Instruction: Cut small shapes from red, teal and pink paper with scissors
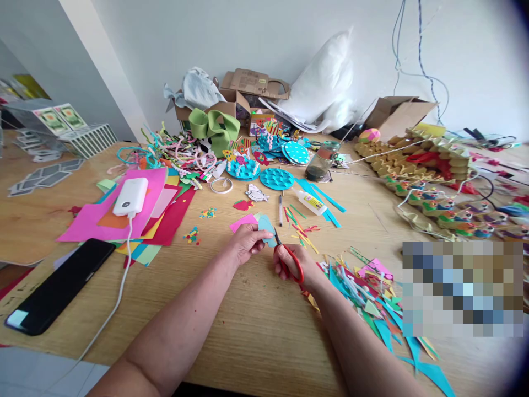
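Note:
Between thumb and fingers, my left hand point(247, 241) pinches a light blue piece of paper point(266, 227). My right hand point(294, 266) is closed round the red handles of a pair of scissors point(298, 271), whose dark blades meet the paper's right edge. Just behind my left hand lies a pink paper piece point(243, 221). Beyond it are a red paper fish point(243, 205) and a white fish cutout with drawn lines point(257, 193). A pen point(280, 211) and a white glue bottle point(311, 202) lie past the scissors.
Colored paper sheets point(176, 220), a white power bank point(130, 197) and a black phone point(60, 286) lie left. Paper scraps point(372, 298) spread beside my right forearm. Blue scalloped discs point(276, 178) and a glass jar point(323, 161) stand farther back; egg cartons point(413, 160) are at right.

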A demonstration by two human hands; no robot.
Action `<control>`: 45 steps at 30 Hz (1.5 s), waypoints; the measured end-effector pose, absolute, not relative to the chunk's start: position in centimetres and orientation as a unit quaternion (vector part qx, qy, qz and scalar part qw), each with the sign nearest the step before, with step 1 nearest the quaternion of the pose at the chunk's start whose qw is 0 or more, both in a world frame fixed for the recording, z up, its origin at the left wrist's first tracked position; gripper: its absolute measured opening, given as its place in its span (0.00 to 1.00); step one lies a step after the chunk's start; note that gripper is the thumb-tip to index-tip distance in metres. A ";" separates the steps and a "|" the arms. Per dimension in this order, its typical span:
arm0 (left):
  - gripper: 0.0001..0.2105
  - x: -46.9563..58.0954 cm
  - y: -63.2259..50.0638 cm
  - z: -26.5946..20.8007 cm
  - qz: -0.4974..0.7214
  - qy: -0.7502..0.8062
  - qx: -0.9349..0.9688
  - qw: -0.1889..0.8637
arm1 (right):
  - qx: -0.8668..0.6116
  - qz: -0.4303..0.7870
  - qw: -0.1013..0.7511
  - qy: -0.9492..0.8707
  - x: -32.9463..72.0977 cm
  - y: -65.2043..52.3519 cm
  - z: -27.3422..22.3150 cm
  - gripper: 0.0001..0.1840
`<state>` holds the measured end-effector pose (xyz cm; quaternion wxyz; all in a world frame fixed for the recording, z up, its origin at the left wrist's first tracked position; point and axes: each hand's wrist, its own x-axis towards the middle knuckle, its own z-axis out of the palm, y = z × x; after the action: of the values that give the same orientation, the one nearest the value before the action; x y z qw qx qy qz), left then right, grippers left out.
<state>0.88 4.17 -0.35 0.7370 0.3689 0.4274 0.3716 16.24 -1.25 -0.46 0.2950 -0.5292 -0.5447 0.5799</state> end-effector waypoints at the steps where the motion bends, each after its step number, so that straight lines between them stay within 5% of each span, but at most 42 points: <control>1: 0.12 0.9 4.1 -0.3 0.372 0.428 0.373 0.734 | -0.528 0.581 0.295 -0.545 16.2 -1.3 -0.4 0.33; 45: 0.11 1.0 4.0 -0.3 0.357 0.439 0.398 0.722 | -0.528 0.568 0.305 -0.553 16.7 -1.1 -1.6 0.31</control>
<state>0.99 4.02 -0.28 0.7219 0.3983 0.4390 0.3572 16.68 -1.12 -1.60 0.3046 -0.5276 -0.5530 0.5684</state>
